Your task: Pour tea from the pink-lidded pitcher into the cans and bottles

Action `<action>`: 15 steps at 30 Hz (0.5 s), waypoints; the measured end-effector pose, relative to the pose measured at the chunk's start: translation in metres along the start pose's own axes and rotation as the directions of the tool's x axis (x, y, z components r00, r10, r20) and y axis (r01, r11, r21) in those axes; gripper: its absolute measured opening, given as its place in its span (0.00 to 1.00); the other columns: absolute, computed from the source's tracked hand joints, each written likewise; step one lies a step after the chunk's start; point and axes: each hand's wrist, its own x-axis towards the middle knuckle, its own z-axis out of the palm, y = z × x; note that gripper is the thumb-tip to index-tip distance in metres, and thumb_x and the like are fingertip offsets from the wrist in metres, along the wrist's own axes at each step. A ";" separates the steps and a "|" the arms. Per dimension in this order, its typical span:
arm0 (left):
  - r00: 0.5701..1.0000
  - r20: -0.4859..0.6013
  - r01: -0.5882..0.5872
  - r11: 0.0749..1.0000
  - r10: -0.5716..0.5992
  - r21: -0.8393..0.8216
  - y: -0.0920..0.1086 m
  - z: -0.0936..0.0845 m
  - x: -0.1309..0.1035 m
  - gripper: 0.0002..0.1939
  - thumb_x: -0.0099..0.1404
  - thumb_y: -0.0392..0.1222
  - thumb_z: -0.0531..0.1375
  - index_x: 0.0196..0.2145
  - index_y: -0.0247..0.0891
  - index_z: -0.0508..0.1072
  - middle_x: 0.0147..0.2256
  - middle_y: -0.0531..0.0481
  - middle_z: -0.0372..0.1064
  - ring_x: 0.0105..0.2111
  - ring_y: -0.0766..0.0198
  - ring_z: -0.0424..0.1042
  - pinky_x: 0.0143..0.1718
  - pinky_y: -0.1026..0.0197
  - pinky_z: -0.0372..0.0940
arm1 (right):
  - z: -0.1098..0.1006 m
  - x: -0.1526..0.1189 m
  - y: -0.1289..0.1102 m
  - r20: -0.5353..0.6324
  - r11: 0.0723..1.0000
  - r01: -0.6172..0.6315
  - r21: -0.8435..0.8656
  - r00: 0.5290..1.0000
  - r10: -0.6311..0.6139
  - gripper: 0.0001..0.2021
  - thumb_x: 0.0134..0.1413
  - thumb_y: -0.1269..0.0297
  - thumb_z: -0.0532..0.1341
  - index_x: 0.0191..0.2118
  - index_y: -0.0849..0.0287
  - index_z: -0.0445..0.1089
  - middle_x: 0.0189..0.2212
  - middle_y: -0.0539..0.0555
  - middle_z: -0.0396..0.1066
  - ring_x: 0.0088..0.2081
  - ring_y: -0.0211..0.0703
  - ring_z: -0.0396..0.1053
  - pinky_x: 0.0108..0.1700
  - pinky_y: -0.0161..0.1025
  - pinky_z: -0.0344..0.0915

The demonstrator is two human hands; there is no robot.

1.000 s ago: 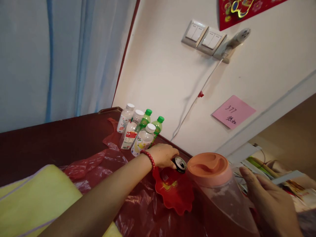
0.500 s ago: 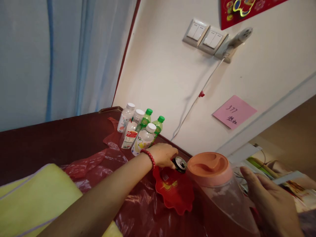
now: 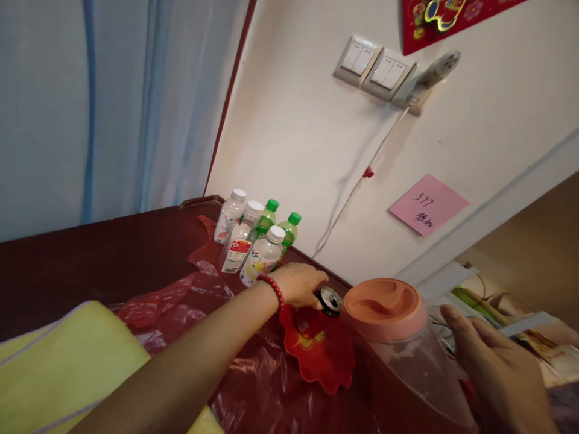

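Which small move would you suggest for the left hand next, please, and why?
I would probably raise the can gently straight up with the left hand: the hand is curled at the can's upper end, and the orange-lidded container stands close by on the right, so a sideways pull might knock it.

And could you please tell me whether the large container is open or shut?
The container looks shut: its orange lid covers the top.
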 end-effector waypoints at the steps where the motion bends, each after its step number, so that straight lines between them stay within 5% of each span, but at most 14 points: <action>1: 1.000 -0.004 -0.003 1.000 0.003 -0.001 0.000 0.000 0.000 0.23 0.63 0.47 0.67 0.54 0.41 0.74 0.54 0.38 0.77 0.51 0.43 0.77 0.46 0.51 0.70 | 0.000 0.001 0.000 0.005 1.000 -0.002 -0.004 1.000 0.002 0.27 0.46 0.35 0.65 0.32 0.59 0.78 0.24 0.51 0.71 0.29 0.47 0.65 0.28 0.40 0.61; 15: 1.000 -0.014 -0.018 1.000 0.018 0.021 -0.004 0.009 0.006 0.19 0.68 0.52 0.62 0.53 0.42 0.74 0.52 0.40 0.78 0.51 0.44 0.78 0.46 0.53 0.69 | -0.001 -0.002 -0.007 0.008 0.999 0.013 -0.043 1.000 -0.012 0.25 0.47 0.36 0.64 0.27 0.57 0.75 0.21 0.50 0.68 0.26 0.45 0.62 0.25 0.38 0.59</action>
